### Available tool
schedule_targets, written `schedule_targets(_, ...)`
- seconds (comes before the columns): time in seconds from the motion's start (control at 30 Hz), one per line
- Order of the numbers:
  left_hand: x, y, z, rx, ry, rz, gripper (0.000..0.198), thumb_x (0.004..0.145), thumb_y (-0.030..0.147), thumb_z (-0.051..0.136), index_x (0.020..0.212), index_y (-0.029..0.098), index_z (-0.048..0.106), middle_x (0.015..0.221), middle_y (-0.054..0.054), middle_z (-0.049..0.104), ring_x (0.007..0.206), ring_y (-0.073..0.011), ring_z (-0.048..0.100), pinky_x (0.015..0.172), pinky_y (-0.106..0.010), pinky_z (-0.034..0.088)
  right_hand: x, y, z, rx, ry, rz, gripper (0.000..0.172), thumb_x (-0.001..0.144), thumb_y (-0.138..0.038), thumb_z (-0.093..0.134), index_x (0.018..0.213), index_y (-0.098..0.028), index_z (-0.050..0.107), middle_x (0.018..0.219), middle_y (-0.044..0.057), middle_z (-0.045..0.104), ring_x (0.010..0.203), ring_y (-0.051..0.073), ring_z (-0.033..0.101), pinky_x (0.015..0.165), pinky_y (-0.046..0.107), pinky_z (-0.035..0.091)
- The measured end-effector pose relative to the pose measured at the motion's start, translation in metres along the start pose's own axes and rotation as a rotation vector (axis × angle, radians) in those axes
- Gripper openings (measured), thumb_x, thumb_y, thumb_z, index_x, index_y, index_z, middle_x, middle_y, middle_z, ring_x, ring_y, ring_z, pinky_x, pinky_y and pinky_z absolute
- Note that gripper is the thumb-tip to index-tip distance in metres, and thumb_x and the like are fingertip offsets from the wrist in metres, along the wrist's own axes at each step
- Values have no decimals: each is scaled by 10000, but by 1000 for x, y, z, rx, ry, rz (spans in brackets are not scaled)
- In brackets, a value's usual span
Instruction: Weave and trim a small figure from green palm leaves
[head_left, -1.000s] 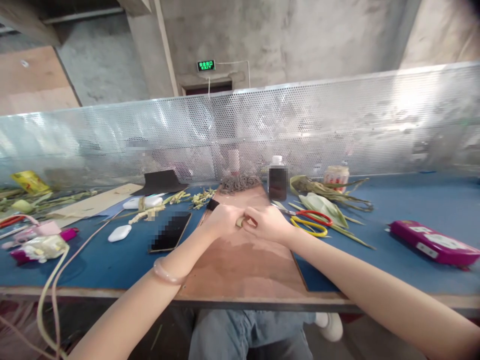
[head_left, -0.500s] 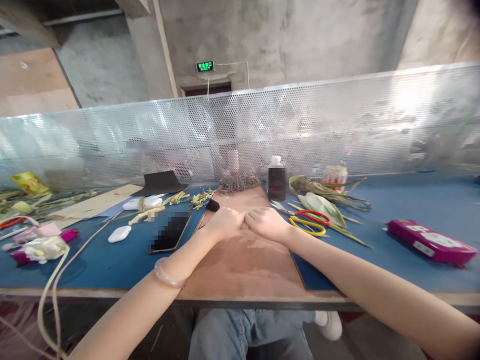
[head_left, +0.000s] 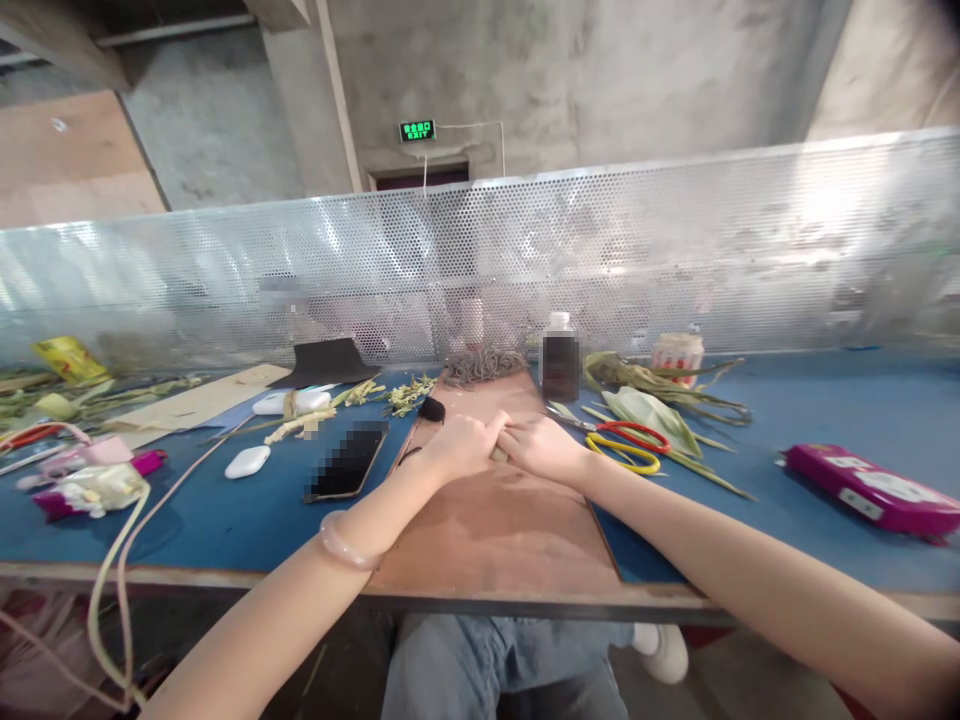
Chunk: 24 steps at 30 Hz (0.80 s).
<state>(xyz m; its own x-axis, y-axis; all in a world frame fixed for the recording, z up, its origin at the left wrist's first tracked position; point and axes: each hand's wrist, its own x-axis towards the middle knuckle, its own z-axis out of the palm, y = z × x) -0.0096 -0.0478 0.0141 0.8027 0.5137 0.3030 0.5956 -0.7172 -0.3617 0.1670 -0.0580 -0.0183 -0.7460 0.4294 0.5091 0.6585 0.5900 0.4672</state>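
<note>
My left hand (head_left: 466,447) and my right hand (head_left: 546,450) meet over the brown board (head_left: 495,540) in the middle of the table. Both are closed, with their fingertips together. A small pale bit shows below the touching fingers, too small to name. At the board's far end lies a heap of grey strands (head_left: 486,368). A small black fuzzy piece (head_left: 432,409) rests just beyond my left wrist. Close to my right wrist are scissors (head_left: 626,447) with one red and one yellow handle loop.
Left of the board lie a phone (head_left: 349,460), a white case (head_left: 247,461) and looping cables (head_left: 112,600). A dark bottle (head_left: 560,365), husks (head_left: 652,418), a jar (head_left: 677,358) and a magenta packet (head_left: 874,490) are to the right. A perforated metal screen (head_left: 600,260) stands behind.
The whole view has shifted slightly, so things appear a little further right. My left thumb now points up more above the joined fingers. Both hands stay closed together over the board.
</note>
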Motion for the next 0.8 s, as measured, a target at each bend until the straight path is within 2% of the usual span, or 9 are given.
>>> schedule_targets(0.13, -1, 0, 0, 37, -33, 41, 301, 754, 174, 488, 1050, 123, 504, 680, -100, 675, 658, -258, 667, 584, -312, 477, 0, -5, 2, -40, -53, -28, 212, 882, -129, 369, 748, -139, 532, 601, 39, 584, 515, 135, 524, 469, 252, 268)
schedule_targets(0.23, -1, 0, 0, 33, -27, 78, 271, 747, 162, 487, 1011, 125, 529, 690, -105, 677, 666, -264, 667, 577, -319, 479, -1, -9, 2, -34, -75, -19, 219, 887, -168, 368, 736, -139, 524, 555, 29, 551, 494, 129, 504, 453, 251, 239)
schedule_targets(0.37, 0, 0, 1, 42, -31, 56, 267, 758, 192, 498, 1010, 117, 544, 689, -118, 677, 665, -282, 667, 574, -341, 483, -1, -8, 2, 17, -68, 12, 265, 915, -284, 376, 753, -135, 524, 574, 34, 564, 512, 124, 506, 464, 243, 239)
schedule_targets(0.5, 1, 1, 2, 62, -24, -7, 262, 762, 236, 515, 991, 117, 558, 700, -129, 681, 667, -287, 667, 582, -349, 485, 0, -6, 4, 34, -48, 25, 296, 932, -306, 352, 776, -127, 529, 598, 44, 582, 522, 128, 523, 476, 246, 250)
schedule_targets(0.63, 0, 2, 0, -25, -42, 45, 324, 719, 265, 569, 1023, 155, 565, 713, -99, 690, 675, -287, 667, 584, -344, 484, -1, -10, 5, 2, -71, -16, 403, 934, -407, 304, 764, -117, 528, 540, 47, 552, 459, 135, 490, 444, 254, 218)
schedule_targets(0.8, -1, 2, -4, -30, -43, 31, 289, 722, 223, 543, 1002, 159, 572, 724, -96, 691, 686, -277, 667, 593, -332, 480, -1, -10, 2, 9, -40, -1, 365, 937, -370, 319, 770, -124, 531, 547, 40, 551, 475, 136, 495, 454, 253, 224)
